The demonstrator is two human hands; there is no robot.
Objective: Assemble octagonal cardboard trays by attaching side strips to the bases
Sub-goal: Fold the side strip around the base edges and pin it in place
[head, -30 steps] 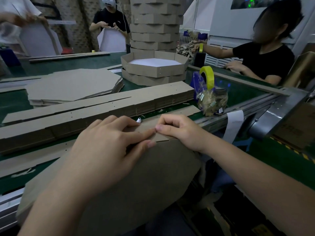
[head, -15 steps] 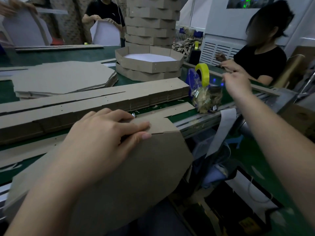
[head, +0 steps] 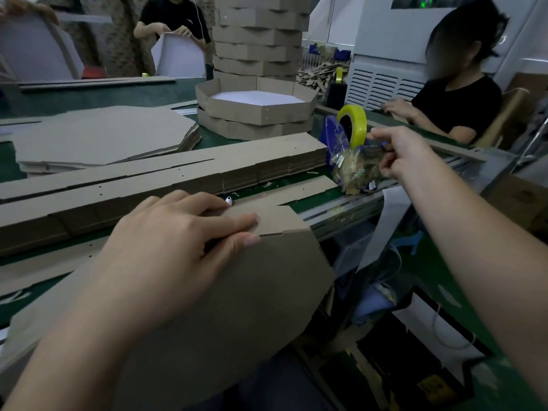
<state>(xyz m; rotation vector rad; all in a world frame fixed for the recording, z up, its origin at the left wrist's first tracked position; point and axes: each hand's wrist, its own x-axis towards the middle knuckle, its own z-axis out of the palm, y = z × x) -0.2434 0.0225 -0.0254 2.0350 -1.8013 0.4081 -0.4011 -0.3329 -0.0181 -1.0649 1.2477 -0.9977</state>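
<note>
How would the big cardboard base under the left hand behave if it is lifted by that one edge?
The cardboard base probably stays fairly stiff: it overhangs the table edge without visible sag. It looks light, being one thin sheet. Held only where the left hand pinches it with the side strip, so wide a panel may swing.

My right hand (head: 406,152) reaches the plastic bag (head: 355,170) through open air off the table's right edge. The yellow tape roll (head: 353,123) stands close behind the bag and the long stack of strips (head: 178,176) walls its left. Between that stack and the strip (head: 275,218) pinched in my left hand (head: 178,241) runs a narrow lane of green table (head: 314,201) — one small white piece (head: 228,199) lies in it. Beyond, finished trays (head: 255,114) and flat bases (head: 103,137) block the far side.
</note>
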